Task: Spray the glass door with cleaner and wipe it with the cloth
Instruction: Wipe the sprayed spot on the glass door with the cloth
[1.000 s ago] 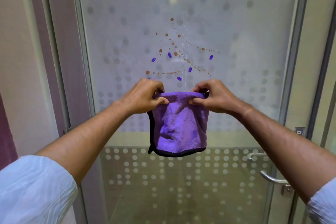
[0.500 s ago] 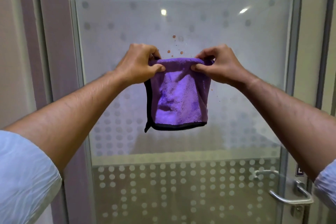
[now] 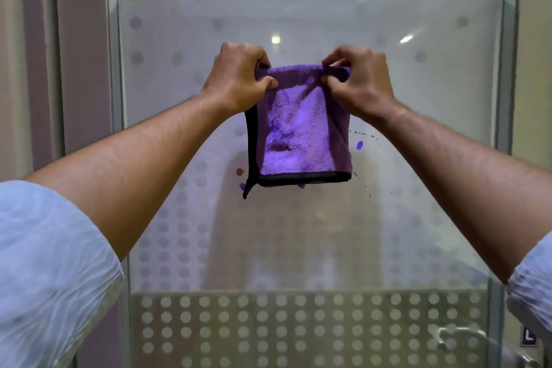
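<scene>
Both hands pinch the top edge of the purple cloth (image 3: 301, 134), the left hand (image 3: 239, 78) at its left corner and the right hand (image 3: 363, 81) at its right, so it hangs folded before the frosted, dotted glass door (image 3: 418, 188), purple and brown spots (image 3: 360, 145) showing beside its lower edge.

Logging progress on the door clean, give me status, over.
Left hand and right hand pinch purple cloth by its top edge. Glass door shows purple and brown spots. Nothing in the way.
</scene>
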The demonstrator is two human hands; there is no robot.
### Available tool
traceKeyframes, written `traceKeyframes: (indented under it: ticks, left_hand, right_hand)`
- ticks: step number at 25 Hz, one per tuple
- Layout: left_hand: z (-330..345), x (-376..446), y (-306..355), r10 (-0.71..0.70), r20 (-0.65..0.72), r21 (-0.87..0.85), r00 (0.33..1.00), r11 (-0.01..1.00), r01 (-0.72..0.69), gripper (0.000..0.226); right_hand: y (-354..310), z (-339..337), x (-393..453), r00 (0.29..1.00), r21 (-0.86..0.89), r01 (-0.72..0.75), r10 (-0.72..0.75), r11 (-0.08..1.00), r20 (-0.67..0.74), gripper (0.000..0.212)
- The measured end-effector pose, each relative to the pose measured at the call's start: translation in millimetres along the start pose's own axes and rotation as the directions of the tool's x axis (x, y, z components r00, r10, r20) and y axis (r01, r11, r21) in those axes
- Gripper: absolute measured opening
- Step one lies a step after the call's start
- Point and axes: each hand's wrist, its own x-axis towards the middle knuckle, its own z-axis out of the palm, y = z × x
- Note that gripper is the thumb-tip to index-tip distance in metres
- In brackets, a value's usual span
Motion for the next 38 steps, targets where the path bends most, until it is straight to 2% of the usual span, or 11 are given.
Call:
traceKeyframes:
  ticks: [4, 7, 10, 12, 15, 19, 24, 28, 32, 38]
  left_hand:
    - [15.6, 4.2, -3.4, 0.026, -0.012, 0.084, 1.000, 0.996, -0.025, 0.032]
    - [23.8, 2.7, -6.1, 0.048, -0.064, 0.142, 0.997, 0.989, -0.039, 0.042]
    - [27.6, -0.5, -11.6, 0.089, -0.159, 0.321, 0.983, 0.946, -0.034, 0.060]
    - [28.0, -2.9, -16.8, 0.073, -0.191, 0.391, 0.979, 0.920, 0.008, 0.070]
    - [28.7, -5.5, -24.5, 0.034, -0.194, 0.422, 0.980, 0.905, 0.052, 0.079]
    - [27.7, -17.3, -35.1, -0.001, -0.198, 0.439, 0.980, 0.894, 0.090, 0.082]
    - [20.7, -46.2, -70.7, -0.038, -0.189, 0.447, 0.981, 0.887, 0.120, 0.076]
    - [21.4, -49.6, -96.3, -0.034, -0.130, 0.425, 0.991, 0.901, 0.086, 0.074]
    - [27.5, -51.8, -118.1, -0.007, -0.083, 0.395, 0.997, 0.918, 0.039, 0.074]
    - [36.4, -51.8, -126.7, 0.033, -0.116, 0.344, 0.993, 0.939, 0.009, 0.074]
  right_hand:
    - [4.2, 17.1, -4.0, 0.991, -0.239, 0.095, -0.115, 0.966, -0.070, 0.021]
    - [4.8, 26.4, -5.6, 0.955, -0.481, 0.191, -0.276, 0.856, -0.112, 0.014]
    - [3.5, 33.1, -5.1, 0.938, -0.538, 0.285, -0.346, 0.793, -0.013, 0.026]
    - [2.9, 39.5, -9.1, 0.949, -0.551, 0.291, -0.310, 0.782, 0.060, 0.031]
    - [-6.3, 51.9, -24.2, 0.980, -0.492, 0.175, -0.201, 0.853, 0.000, 0.040]
    - [-23.9, 77.4, -47.5, 0.996, -0.401, 0.083, -0.069, 0.912, 0.049, 0.085]
    - [-31.8, 107.9, -56.2, 0.999, -0.449, 0.043, -0.047, 0.893, 0.002, 0.106]
    - [-43.0, 125.9, -52.5, 0.996, -0.473, -0.060, 0.020, 0.879, -0.090, 0.106]
    - [-44.4, 136.7, -50.0, 0.985, -0.507, -0.126, 0.047, 0.853, -0.167, 0.093]
    - [-41.9, 134.2, -50.2, 0.983, -0.513, -0.148, 0.070, 0.845, -0.170, 0.075]
